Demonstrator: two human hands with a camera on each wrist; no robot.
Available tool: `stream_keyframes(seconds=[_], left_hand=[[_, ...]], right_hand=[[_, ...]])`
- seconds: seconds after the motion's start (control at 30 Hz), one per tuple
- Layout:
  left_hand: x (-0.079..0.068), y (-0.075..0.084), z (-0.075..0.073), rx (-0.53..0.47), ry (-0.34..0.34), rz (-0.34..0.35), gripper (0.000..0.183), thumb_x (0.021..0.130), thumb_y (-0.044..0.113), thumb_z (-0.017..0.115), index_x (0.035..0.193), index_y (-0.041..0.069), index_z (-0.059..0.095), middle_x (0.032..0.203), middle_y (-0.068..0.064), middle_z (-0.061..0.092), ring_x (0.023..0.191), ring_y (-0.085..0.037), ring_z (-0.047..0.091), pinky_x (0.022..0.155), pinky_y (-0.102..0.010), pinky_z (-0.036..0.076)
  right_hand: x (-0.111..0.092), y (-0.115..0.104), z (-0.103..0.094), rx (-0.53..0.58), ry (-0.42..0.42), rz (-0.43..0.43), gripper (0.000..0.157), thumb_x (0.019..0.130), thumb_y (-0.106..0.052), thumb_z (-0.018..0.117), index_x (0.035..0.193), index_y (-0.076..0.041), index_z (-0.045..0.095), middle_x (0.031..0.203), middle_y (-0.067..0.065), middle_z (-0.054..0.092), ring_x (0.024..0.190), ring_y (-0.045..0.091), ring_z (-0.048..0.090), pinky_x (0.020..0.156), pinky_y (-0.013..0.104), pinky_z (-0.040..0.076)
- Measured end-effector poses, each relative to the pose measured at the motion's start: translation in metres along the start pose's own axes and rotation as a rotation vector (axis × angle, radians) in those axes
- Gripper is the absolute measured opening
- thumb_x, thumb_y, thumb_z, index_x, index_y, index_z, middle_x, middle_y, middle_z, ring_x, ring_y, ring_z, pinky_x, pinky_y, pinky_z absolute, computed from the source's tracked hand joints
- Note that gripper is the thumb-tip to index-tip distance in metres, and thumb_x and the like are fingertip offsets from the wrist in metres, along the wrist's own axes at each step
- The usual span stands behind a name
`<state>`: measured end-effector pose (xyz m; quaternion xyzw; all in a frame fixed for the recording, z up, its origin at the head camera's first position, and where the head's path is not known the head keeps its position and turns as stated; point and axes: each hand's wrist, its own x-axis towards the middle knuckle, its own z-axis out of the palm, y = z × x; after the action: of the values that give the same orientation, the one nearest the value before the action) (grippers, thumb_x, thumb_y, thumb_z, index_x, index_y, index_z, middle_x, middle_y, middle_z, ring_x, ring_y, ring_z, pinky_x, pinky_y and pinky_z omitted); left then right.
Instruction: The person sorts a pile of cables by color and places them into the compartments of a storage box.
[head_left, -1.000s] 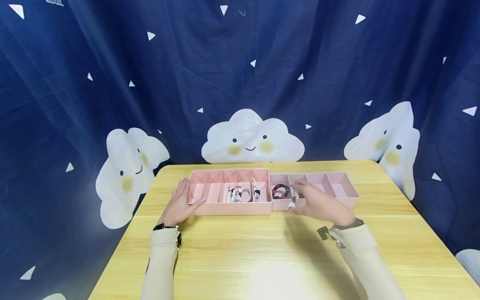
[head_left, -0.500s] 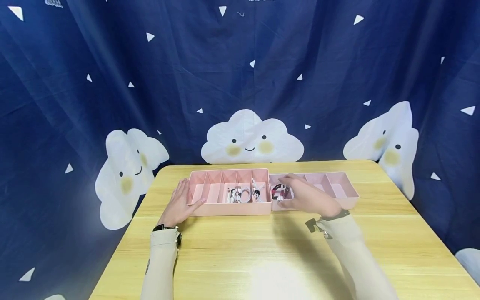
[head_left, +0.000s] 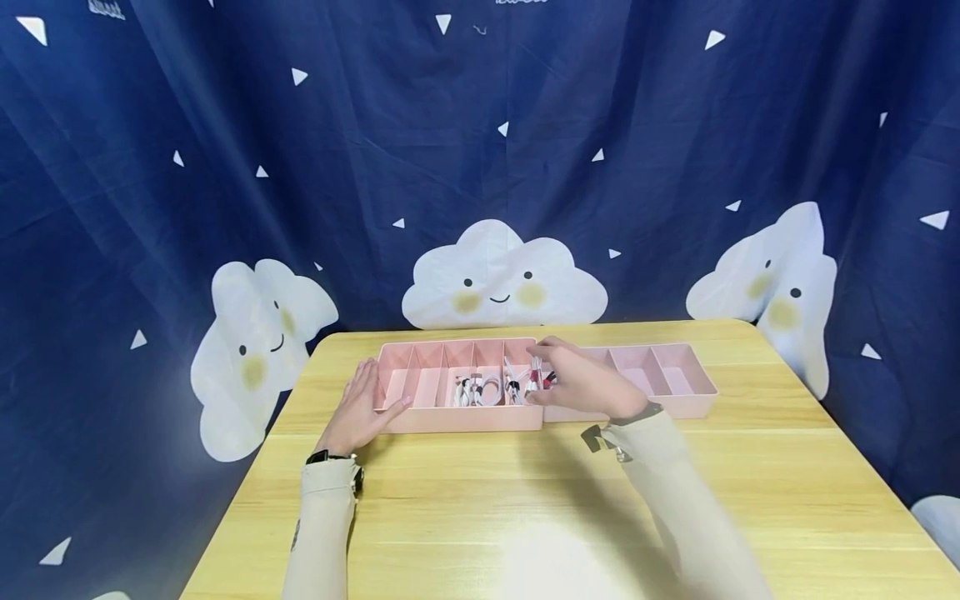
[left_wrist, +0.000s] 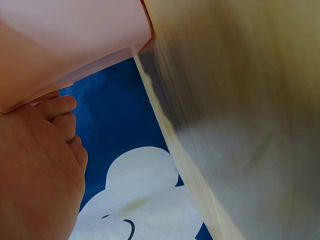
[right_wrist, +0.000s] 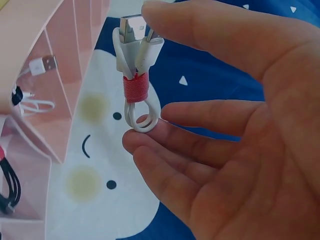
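Note:
My right hand (head_left: 581, 383) pinches a white USB cable (right_wrist: 136, 90), coiled small and wrapped with a red tie, its metal plug up by the thumb. In the head view this cable is over the right end of the left pink divided box (head_left: 465, 420). Below it, the box's rightmost compartment holds a white cable with a black tie (right_wrist: 35, 100). More bundled white cables (head_left: 478, 390) lie in the compartments beside it. My left hand (head_left: 358, 408) rests against the box's left end, thumb stretched along the front rim and fingers at the side.
A second, paler pink divided box (head_left: 675, 406) stands end to end with the first, on its right. A black cable (right_wrist: 11, 182) with a red tie lies in its leftmost compartment. Both boxes sit toward the back of the wooden table (head_left: 450, 492), before a dark blue curtain (head_left: 360, 125).
My right hand has carried the red-tied white cable leftward, from over the paler box to the right end of the left box. The left hand has stayed in place.

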<state>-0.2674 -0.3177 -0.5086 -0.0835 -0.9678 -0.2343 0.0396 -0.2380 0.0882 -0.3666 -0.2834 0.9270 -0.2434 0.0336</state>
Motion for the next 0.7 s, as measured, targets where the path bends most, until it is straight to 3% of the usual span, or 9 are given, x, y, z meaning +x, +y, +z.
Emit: stream_keyframes(seconds=[0.17, 0.37, 0.7], left_hand=[[0.0, 0.0, 0.0, -0.003, -0.001, -0.002, 0.116, 0.093, 0.074, 0.056, 0.164, -0.002, 0.007, 0.174, -0.021, 0.006, 0.163, -0.039, 0.003, 0.131, -0.063, 0.009], [-0.001, -0.001, 0.001, -0.016, -0.001, -0.003, 0.116, 0.093, 0.073, 0.057, 0.165, -0.003, 0.007, 0.174, -0.022, 0.007, 0.163, -0.038, 0.002, 0.131, -0.062, 0.007], [0.0, -0.001, 0.002, -0.005, 0.008, 0.003, 0.113, 0.094, 0.067, 0.061, 0.165, -0.002, 0.007, 0.174, -0.022, 0.007, 0.163, -0.041, 0.004, 0.13, -0.063, 0.01]], right_hand=[[0.01, -0.006, 0.002, 0.018, -0.008, -0.025, 0.075, 0.085, -0.024, 0.083, 0.148, 0.004, 0.052, 0.151, 0.022, 0.054, 0.129, 0.032, 0.061, 0.111, 0.047, 0.052], [0.023, -0.011, 0.007, 0.032, -0.015, -0.063, 0.076, 0.085, -0.021, 0.084, 0.149, 0.005, 0.051, 0.148, 0.022, 0.056, 0.128, 0.033, 0.06, 0.107, 0.044, 0.054], [0.046, -0.023, 0.016, 0.035, -0.036, -0.045, 0.078, 0.086, -0.025, 0.084, 0.149, 0.004, 0.05, 0.154, 0.019, 0.052, 0.138, 0.033, 0.055, 0.117, 0.045, 0.048]])
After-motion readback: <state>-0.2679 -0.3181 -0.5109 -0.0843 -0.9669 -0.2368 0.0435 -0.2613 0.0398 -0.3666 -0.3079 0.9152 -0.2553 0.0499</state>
